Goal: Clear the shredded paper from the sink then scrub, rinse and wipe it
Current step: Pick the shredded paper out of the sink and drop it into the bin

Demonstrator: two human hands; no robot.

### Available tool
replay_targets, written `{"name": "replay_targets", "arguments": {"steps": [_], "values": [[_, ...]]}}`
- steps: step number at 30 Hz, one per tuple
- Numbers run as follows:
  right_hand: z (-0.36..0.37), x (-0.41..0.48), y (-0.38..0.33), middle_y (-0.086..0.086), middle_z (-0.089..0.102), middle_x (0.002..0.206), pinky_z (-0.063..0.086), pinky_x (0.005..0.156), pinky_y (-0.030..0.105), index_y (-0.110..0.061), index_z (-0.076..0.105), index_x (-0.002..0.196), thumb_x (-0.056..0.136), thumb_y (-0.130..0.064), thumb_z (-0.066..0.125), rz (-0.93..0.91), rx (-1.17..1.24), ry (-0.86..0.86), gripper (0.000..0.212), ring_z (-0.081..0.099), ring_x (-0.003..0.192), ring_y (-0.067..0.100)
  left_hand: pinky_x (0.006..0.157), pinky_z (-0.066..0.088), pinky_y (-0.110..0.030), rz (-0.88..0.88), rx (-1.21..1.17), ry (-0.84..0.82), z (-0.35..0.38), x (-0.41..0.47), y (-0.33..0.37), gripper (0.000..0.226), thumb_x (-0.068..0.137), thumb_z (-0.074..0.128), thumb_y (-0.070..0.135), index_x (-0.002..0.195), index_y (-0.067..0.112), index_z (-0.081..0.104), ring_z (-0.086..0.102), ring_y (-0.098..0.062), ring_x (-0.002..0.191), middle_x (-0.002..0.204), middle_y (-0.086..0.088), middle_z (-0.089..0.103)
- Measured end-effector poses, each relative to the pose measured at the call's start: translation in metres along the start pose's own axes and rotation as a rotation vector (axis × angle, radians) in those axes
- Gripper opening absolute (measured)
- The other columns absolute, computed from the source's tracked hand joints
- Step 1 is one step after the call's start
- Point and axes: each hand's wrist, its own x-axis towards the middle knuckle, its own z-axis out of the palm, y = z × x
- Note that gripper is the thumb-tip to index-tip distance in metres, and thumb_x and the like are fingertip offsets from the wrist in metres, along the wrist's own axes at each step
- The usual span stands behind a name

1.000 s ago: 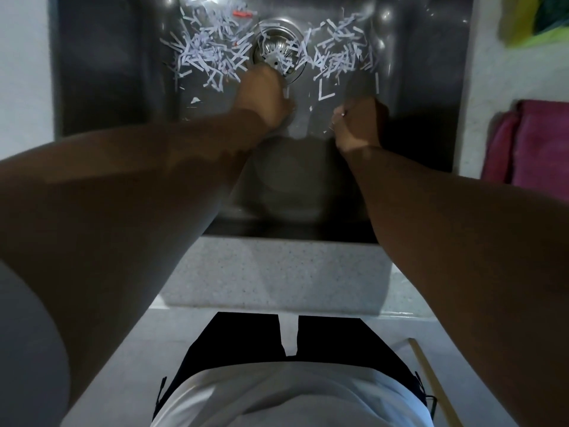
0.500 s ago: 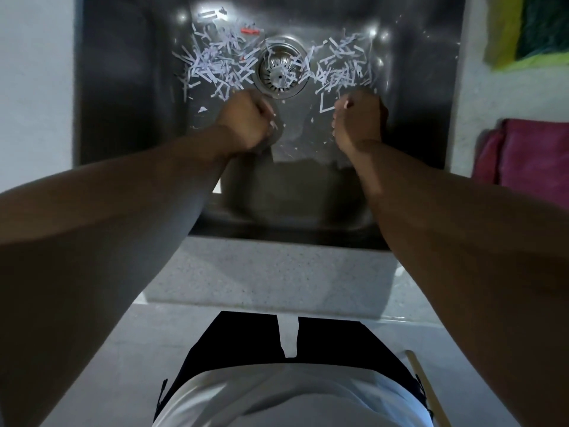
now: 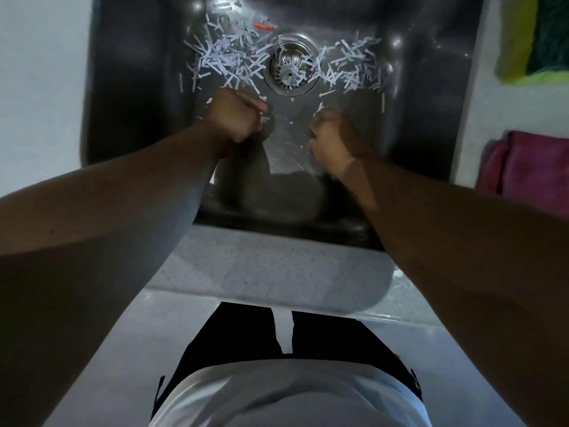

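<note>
A dark steel sink (image 3: 129, 87) holds pale shredded paper strips (image 3: 228, 60) strewn on both sides of a round metal drain strainer (image 3: 289, 67), with a small red scrap (image 3: 263, 26) at the heap's far edge; the left hand (image 3: 237, 115) is a fist near the strainer, white scraps showing at its fingers; the right hand (image 3: 332, 134), blurred, curls nearby; a pink cloth (image 3: 535, 167) lies to the right.

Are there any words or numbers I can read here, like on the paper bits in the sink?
No text can be read anywhere.
The shredded paper in the sink is too small and blurred to show any print.
The drain strainer shows no marking either.
</note>
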Motion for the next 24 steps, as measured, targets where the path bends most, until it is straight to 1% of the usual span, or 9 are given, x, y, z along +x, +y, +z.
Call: {"name": "replay_targets", "arguments": {"steps": [2, 4, 8, 11, 13, 15, 18, 21, 24], "values": [[-0.003, -0.004, -0.001, 0.020, 0.063, 0.122, 0.046, 0.094, 0.036, 0.001, 0.065, 0.119, 0.099, -0.010, 0.048, 0.003, 0.047, -0.026, 0.029, 0.060, 0.114, 0.037, 0.068, 0.059, -0.022, -0.024, -0.020, 0.040, 0.005, -0.001, 0.001, 0.018, 0.087, 0.069, -0.011, 0.104, -0.005, 0.071, 0.070, -0.009, 0.064, 0.078, -0.008, 0.072], [-0.013, -0.009, -0.004, 0.021, 0.064, 0.122, 0.047, 0.099, 0.035, 0.001, 0.067, 0.120, 0.095, -0.003, 0.056, -0.058, 0.085, -0.038, 0.028, 0.062, 0.114, 0.037, 0.075, 0.059, -0.033, -0.051, 0.036, 0.082, 0.012, -0.003, 0.003, 0.014, 0.085, 0.073, -0.006, 0.094, 0.004, 0.077, 0.072, -0.019, 0.077, 0.086, -0.012, 0.074], [-0.027, -0.019, -0.007, 0.019, 0.066, 0.120, 0.049, 0.094, 0.035, -0.006, 0.071, 0.117, 0.093, -0.001, 0.058, -0.125, 0.097, -0.019, 0.027, 0.064, 0.109, 0.037, 0.077, 0.061, -0.029, -0.050, 0.100, 0.070, 0.021, -0.003, 0.006, 0.014, 0.080, 0.078, 0.000, 0.088, 0.013, 0.078, 0.073, -0.017, 0.091, 0.099, -0.005, 0.076], [-0.028, -0.024, -0.011, 0.016, 0.067, 0.112, 0.048, 0.086, 0.032, -0.011, 0.069, 0.107, 0.091, 0.001, 0.055, -0.009, 0.262, -0.012, 0.025, 0.063, 0.101, 0.032, 0.079, 0.058, -0.019, -0.023, 0.212, 0.079, 0.029, 0.000, 0.011, 0.017, 0.080, 0.079, 0.010, 0.096, 0.013, 0.080, 0.071, -0.008, 0.092, 0.099, 0.004, 0.076], [-0.025, -0.024, -0.008, 0.007, 0.068, 0.103, 0.044, 0.077, 0.024, -0.019, 0.068, 0.099, 0.089, -0.003, 0.056, 0.158, 0.490, 0.043, 0.022, 0.062, 0.092, 0.025, 0.080, 0.053, -0.015, 0.022, 0.306, 0.077, 0.035, 0.003, 0.017, 0.021, 0.081, 0.077, 0.013, 0.102, 0.016, 0.080, 0.069, -0.007, 0.096, 0.104, 0.006, 0.074], [-0.022, -0.019, -0.003, -0.002, 0.067, 0.091, 0.046, 0.074, 0.021, -0.025, 0.067, 0.087, 0.088, -0.007, 0.056, 0.263, 0.707, 0.120, 0.021, 0.065, 0.086, 0.018, 0.086, 0.056, -0.023, 0.054, 0.364, 0.078, 0.037, 0.009, 0.023, 0.021, 0.083, 0.070, 0.014, 0.101, 0.018, 0.080, 0.069, -0.011, 0.098, 0.107, 0.004, 0.075], [-0.016, -0.006, 0.011, -0.010, 0.066, 0.077, 0.054, 0.074, 0.029, -0.032, 0.066, 0.073, 0.085, -0.010, 0.058, 0.377, 0.931, 0.204, 0.026, 0.067, 0.078, 0.015, 0.092, 0.057, -0.034, 0.093, 0.484, 0.090, 0.040, 0.019, 0.033, 0.028, 0.084, 0.058, 0.016, 0.102, 0.015, 0.080, 0.072, -0.021, 0.101, 0.107, -0.006, 0.077], [-0.018, -0.006, 0.017, -0.006, 0.068, 0.074, 0.050, 0.064, 0.026, -0.031, 0.071, 0.075, 0.088, -0.006, 0.059, 0.475, 1.076, 0.242, 0.030, 0.063, 0.067, 0.014, 0.095, 0.050, -0.025, 0.172, 0.625, 0.102, 0.045, 0.027, 0.038, 0.029, 0.096, 0.055, 0.011, 0.115, 0.015, 0.076, 0.068, -0.025, 0.109, 0.116, -0.009, 0.073], [-0.022, -0.009, 0.013, 0.000, 0.070, 0.080, 0.046, 0.053, 0.017, -0.025, 0.071, 0.083, 0.092, -0.002, 0.056, 0.519, 1.192, 0.251, 0.029, 0.061, 0.063, 0.011, 0.091, 0.048, -0.029, 0.226, 0.783, 0.069, 0.048, 0.032, 0.037, 0.028, 0.100, 0.055, 0.012, 0.122, 0.012, 0.071, 0.066, -0.030, 0.112, 0.121, -0.014, 0.069]]}}
